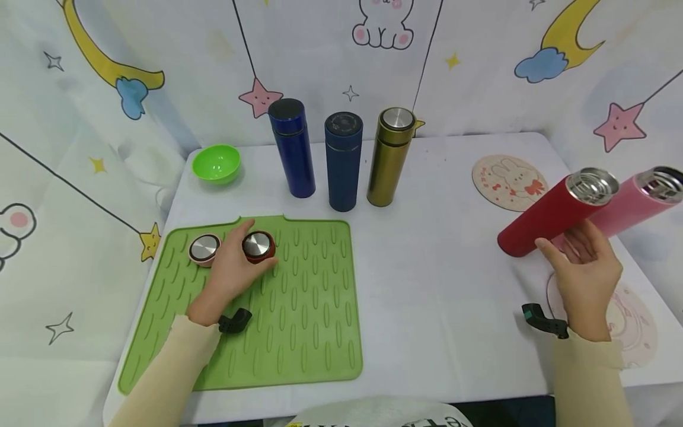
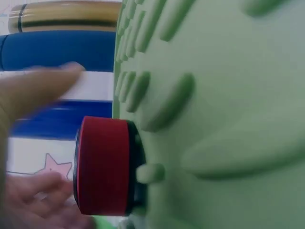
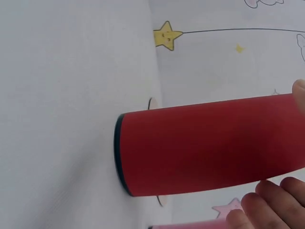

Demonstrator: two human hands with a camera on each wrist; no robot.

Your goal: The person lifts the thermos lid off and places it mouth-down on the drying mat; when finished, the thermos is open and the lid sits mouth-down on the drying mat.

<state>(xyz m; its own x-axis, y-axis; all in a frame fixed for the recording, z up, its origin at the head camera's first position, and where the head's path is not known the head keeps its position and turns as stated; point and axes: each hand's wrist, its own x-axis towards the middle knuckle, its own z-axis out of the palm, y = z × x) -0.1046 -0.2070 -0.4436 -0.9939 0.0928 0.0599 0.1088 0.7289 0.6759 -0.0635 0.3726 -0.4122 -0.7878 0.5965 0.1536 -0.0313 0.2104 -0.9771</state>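
Observation:
On the left, my left hand (image 1: 235,261) reaches over the green mat with thumb and fingers spread around a red lid (image 1: 258,245). Fingers and thumb are apart from the lid (image 2: 105,167) in the left wrist view. A pink lid (image 1: 204,248) lies just left of that hand. At the right, a lidless red thermos bottle (image 1: 549,216) stands upright. My right hand (image 1: 589,276) is spread beside it, thumb overlapping one side. In the right wrist view, fingers (image 3: 269,207) extend along the other edge of the bottle (image 3: 205,148), not wrapped around it.
A lidless pink bottle (image 1: 629,204) stands behind the red one. Blue (image 1: 296,157), dark blue (image 1: 344,172) and gold (image 1: 388,166) bottles, all lidded, stand at the back. A green bowl (image 1: 217,164) is back left. Round coasters (image 1: 509,182) lie at right; the mat (image 1: 304,356) covers the left.

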